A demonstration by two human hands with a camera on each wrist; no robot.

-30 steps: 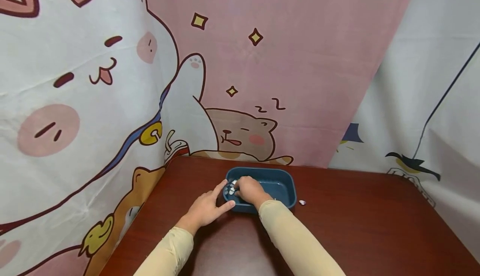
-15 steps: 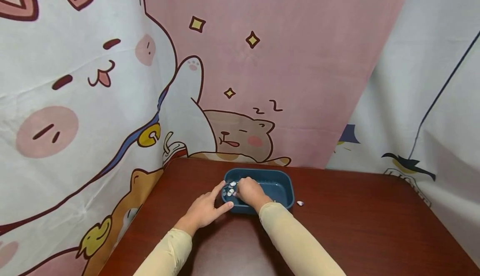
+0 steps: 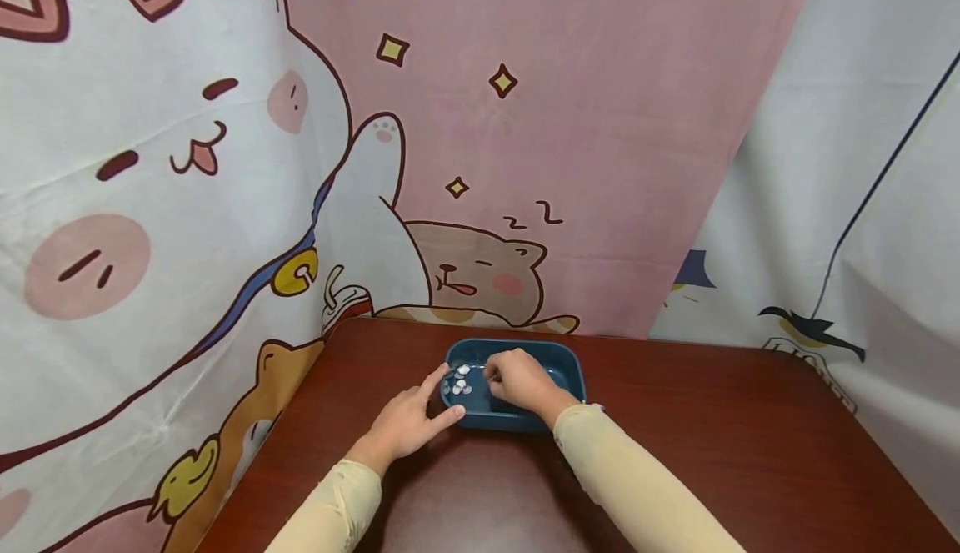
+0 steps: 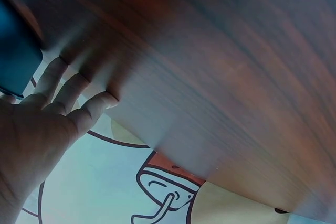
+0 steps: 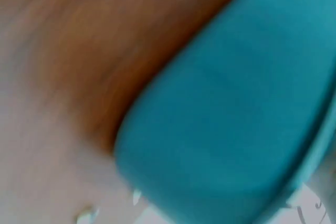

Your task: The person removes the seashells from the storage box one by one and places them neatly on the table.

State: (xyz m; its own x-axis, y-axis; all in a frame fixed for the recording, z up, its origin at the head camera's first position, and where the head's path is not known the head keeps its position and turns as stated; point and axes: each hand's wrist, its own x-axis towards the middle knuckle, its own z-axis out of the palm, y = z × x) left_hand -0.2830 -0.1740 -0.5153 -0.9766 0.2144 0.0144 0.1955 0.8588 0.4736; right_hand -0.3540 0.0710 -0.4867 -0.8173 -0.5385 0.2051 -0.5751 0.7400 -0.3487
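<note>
A dark blue rectangular tray (image 3: 517, 421) stands on the table in the head view. Several small white pieces (image 3: 461, 384), like pebbles or shells, lie inside its left end. My left hand (image 3: 408, 421) steadies that end, forefinger at the back corner and thumb at the front rim. Its other fingers (image 4: 71, 95) are spread on the tabletop in the left wrist view. My right hand (image 3: 519, 379) is over the tray, right of the white pieces, with curled fingers; I cannot tell whether they hold anything. The right wrist view shows mostly the tray's outer wall (image 5: 226, 114).
One small white piece (image 3: 597, 407) shows past the right sleeve, just right of the tray. The dark red-brown table (image 3: 712, 444) extends far to the right. Behind it hangs a cloth (image 3: 600, 161) printed with cartoon animals.
My right hand has drawn back to the right, away from the white pieces at the tray's left end, uncovering more of them. My left hand stays at the tray's left end.
</note>
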